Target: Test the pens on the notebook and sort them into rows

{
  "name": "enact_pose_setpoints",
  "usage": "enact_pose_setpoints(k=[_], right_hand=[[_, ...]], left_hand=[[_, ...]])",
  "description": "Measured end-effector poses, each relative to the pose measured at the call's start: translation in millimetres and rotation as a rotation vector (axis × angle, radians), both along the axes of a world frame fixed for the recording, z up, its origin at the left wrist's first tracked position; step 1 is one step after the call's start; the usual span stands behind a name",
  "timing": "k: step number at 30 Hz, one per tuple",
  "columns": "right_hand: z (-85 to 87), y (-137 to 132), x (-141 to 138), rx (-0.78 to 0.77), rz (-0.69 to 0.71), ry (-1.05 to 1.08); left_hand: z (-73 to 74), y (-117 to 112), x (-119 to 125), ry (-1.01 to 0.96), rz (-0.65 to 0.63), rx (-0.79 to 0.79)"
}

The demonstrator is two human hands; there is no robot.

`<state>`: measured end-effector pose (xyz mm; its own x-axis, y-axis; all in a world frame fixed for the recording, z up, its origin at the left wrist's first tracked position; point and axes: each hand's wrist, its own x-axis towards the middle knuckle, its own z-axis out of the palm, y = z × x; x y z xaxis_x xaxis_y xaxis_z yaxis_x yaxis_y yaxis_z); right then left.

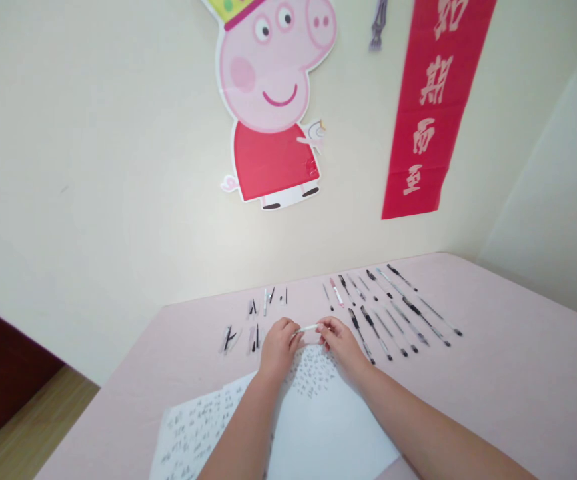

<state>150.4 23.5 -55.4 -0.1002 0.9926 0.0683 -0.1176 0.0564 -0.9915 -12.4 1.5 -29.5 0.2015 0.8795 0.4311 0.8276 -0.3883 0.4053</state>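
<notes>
A slim whitish pen (309,328) lies level between my two hands, above the top edge of a handwritten sheet (331,420). My left hand (279,343) is closed on its left end. The other end is pinched by the fingers of my right hand (339,340). Just right of my right hand, several pens (376,333) lie slanted in two rows, many with black caps or grips. Left of my left hand are small groups of pen parts (254,337), some dark and some clear.
A second written sheet (193,430) lies under my left forearm. The pink-covered table (508,373) meets the wall at the back. On that wall hang a cartoon pig cutout (276,160) and a red banner (428,113). Wooden flooring (43,413) shows at lower left.
</notes>
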Motion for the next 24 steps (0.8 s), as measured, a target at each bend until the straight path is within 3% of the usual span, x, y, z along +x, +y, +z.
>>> enact_pose_setpoints(k=[24], right_hand=[[-1.5, 0.2, -0.2, 0.007, -0.007, -0.002]], left_hand=[[-1.1, -0.7, -0.3, 0.002, 0.009, 0.010]])
